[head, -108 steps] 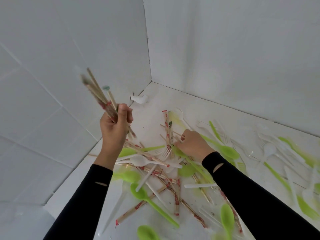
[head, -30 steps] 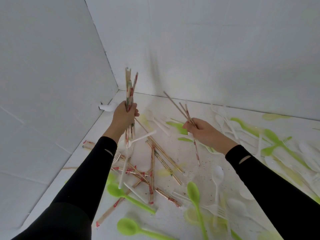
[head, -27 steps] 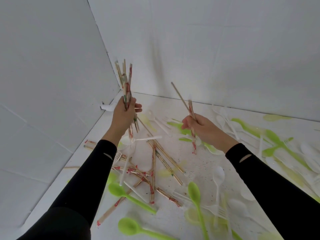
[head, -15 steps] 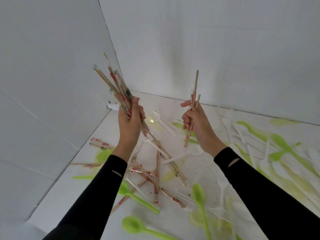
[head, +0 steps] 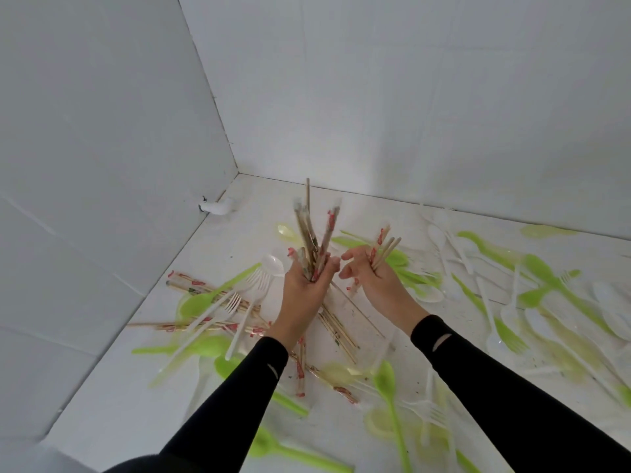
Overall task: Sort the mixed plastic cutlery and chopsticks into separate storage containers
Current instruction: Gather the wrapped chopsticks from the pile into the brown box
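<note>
Early days, I'd say: the left hand (head: 304,285) has its grip clamped round a bundle of paper-sleeved wooden chopsticks (head: 316,233), the right hand (head: 372,281) pinches a few more chopsticks (head: 384,247) alongside, while loose chopsticks (head: 191,285), green plastic spoons (head: 386,377) and white plastic forks (head: 239,302) litter the white counter (head: 136,404), no containers visible.

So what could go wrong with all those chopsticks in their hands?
The left hand grips a bundle of chopsticks that fans out at the top, so one might slide loose and drop among the white forks below. The right hand holds a few chopsticks; adding them could jostle the bundle. No storage container is in view, so the carry may be long.
</note>
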Tool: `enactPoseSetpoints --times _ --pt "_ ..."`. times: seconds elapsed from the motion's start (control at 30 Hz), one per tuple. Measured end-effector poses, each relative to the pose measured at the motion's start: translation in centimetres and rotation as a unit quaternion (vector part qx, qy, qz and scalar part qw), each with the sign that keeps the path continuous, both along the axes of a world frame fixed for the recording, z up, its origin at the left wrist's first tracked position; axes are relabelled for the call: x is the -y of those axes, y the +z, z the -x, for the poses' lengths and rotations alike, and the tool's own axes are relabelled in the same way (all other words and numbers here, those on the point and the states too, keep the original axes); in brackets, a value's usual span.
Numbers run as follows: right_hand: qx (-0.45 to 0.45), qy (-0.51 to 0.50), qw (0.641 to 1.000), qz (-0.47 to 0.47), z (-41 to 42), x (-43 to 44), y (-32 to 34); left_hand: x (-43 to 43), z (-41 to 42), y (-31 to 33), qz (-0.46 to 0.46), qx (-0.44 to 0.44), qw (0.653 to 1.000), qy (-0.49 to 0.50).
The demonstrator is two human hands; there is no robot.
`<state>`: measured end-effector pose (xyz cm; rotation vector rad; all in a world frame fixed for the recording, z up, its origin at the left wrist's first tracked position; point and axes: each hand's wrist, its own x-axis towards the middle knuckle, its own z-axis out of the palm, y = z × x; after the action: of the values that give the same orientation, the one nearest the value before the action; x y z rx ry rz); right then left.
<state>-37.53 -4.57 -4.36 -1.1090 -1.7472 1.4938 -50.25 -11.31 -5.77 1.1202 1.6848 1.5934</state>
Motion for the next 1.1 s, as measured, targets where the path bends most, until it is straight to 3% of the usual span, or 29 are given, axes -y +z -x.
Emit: enactPoseSetpoints --times 0.1,0.2,0.3,0.47,0.6,0.73,0.83,0.93,1.0,1.1 --pt "-0.022 -0.027 0.999 -0.009 -0.5 -0.7 1.2 -0.3 0.1 0.4 -0.008 0.034 0.999 0.028" --pt "0.043 0.018 0.998 -0.051 -0.8 -0.6 1.6 -1.5 0.8 1.9 -0.046 0.115 0.989 0.079" --pt "0.101 0.102 0.988 -0.059 -0.6 0.5 1.5 -2.4 1.1 3.5 -0.073 0.2 0.971 0.108" --pt "0.096 0.136 0.982 -0.091 -0.2 0.8 1.5 -2.4 2.6 4.6 -0.09 0.356 0.924 0.107" --pt "0.136 0.194 0.966 -0.104 0.2 1.2 1.7 -1.1 3.8 5.5 -0.103 0.382 0.91 0.123" --pt "0.17 0.163 0.972 -0.01 -0.5 1.0 1.2 0.7 6.6 6.7 -0.164 0.383 0.889 0.192" --pt "0.262 0.137 0.955 -0.012 -0.6 1.8 0.0 2.0 7.9 6.6 -0.089 0.324 0.922 0.193" --pt "0.288 0.117 0.95 0.004 -0.4 3.3 -1.3 3.8 7.7 6.2 0.113 0.107 0.981 0.118" --pt "0.309 0.109 0.945 -0.023 -0.1 4.1 -2.0 5.4 7.5 5.8 0.177 -0.025 0.983 0.031" --pt "0.332 0.084 0.935 -0.088 0.7 5.0 -2.5 7.6 7.3 4.8 0.232 -0.067 0.969 -0.061"
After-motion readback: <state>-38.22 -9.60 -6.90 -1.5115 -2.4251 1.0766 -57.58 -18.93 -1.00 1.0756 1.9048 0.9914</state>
